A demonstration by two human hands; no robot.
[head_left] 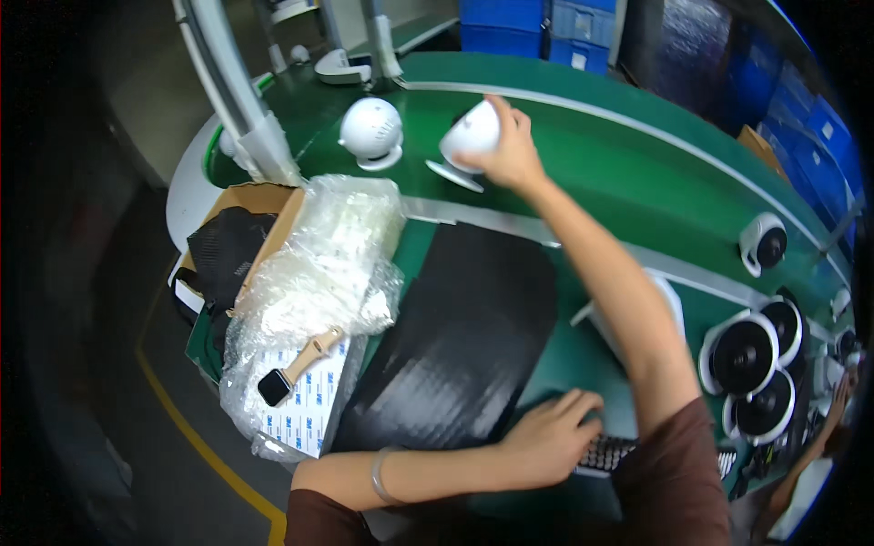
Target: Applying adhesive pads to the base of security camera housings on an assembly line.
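My right hand is closed round a white rounded housing with a flat round foot, tilted above the green conveyor belt. A similar white ball-shaped housing with small slots stands upright on its foot to the left. My left hand lies low in front of me, its bent fingers apart, at the edge of a black tray holding rows of small pieces. No object shows in it. Between my arms lies a black sheet. My right forearm partly hides a white part.
Bubble-wrapped packs, a watch and an open cardboard box with black material are at left. White units with round black fronts stand at right, near another person's arm. A metal post rises beside the belt.
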